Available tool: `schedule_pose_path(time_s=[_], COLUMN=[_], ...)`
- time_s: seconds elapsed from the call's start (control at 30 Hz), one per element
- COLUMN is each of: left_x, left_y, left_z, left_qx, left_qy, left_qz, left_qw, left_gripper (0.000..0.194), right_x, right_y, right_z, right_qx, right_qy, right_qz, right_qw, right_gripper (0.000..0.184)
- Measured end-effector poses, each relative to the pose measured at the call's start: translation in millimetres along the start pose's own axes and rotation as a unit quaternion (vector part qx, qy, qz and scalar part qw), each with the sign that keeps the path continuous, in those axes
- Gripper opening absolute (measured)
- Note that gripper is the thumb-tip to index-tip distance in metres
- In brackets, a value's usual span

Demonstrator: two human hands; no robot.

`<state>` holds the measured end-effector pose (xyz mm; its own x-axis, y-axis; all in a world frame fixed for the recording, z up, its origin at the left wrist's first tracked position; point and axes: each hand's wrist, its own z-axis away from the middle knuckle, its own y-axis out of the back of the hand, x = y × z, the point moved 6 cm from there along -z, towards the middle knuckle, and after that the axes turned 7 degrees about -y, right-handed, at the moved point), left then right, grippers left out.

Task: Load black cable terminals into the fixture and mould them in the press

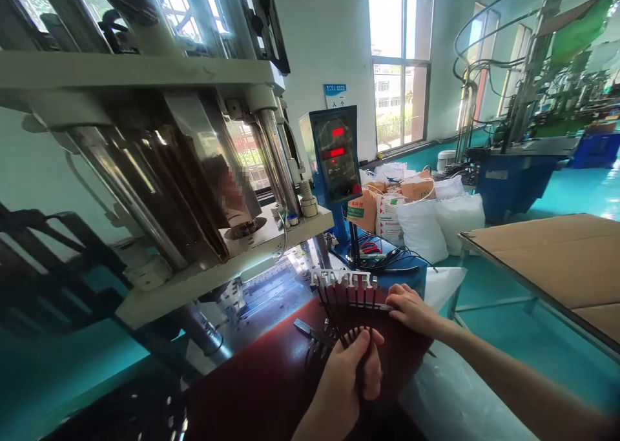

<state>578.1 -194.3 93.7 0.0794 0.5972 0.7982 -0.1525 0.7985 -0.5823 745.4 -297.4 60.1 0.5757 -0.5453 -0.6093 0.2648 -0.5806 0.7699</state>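
Note:
My left hand (346, 373) is closed round a bundle of thin black cables (356, 341) that fan upward to a row of white moulded plug ends (345, 277). My right hand (411, 308) rests on the right end of that row, fingers curled on a narrow metal strip holding the cables. Both hands hover over a dark red mat (271, 376) on the bench, just in front of the bright lit mould bed (271, 289) of a vertical press.
The press (159, 157) with shiny steel columns fills the left. A blue controller box (334, 153) with red digits stands behind. White sacks (436, 218) lie on the teal floor. A cardboard-topped table (557, 260) stands right. More blue machines (513, 170) stand far right.

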Motion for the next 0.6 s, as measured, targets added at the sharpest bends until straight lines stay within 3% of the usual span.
schedule_pose_path(time_s=[0.03,0.1,0.17,0.27,0.33,0.43,0.53,0.6], left_x=[-1.1,-4.1,-7.0,-10.5,-10.3,-6.0,10.4,41.1], left_y=[-0.1,-0.1,0.0,-3.0,-5.4,-12.4,-18.7,-11.5], left_z=[-0.2,-0.3,-0.5,-0.2,1.4,8.7,21.8,30.7], left_qx=[-0.002,-0.004,-0.003,-0.012,-0.005,-0.012,-0.045,-0.009], left_qy=[0.005,0.011,0.006,0.002,0.003,0.016,0.017,-0.043], left_qz=[-0.003,-0.014,-0.04,-0.108,-0.147,-0.196,-0.243,-0.231], left_qw=[1.0,1.0,0.999,0.994,0.989,0.98,0.969,0.972], left_gripper=[0.034,0.035,0.035,0.04,0.044,0.047,0.047,0.044], right_x=[-10.0,-36.7,-71.9,-115.5,-127.4,-108.9,-47.6,-5.0], right_y=[8.9,33.0,54.1,72.0,78.6,100.7,146.3,173.5], right_z=[-2.0,-5.6,-5.5,0.0,3.2,4.7,21.4,42.6], right_qx=[0.011,0.03,0.002,-0.04,-0.034,0.07,0.288,0.369], right_qy=[0.012,0.029,0.068,0.1,0.11,0.083,-0.025,-0.073], right_qz=[0.013,-0.068,-0.158,-0.155,-0.142,-0.197,-0.215,-0.126], right_qw=[1.0,0.997,0.985,0.982,0.983,0.974,0.933,0.918], right_gripper=[0.019,0.027,0.034,0.029,0.025,0.028,0.031,0.033])
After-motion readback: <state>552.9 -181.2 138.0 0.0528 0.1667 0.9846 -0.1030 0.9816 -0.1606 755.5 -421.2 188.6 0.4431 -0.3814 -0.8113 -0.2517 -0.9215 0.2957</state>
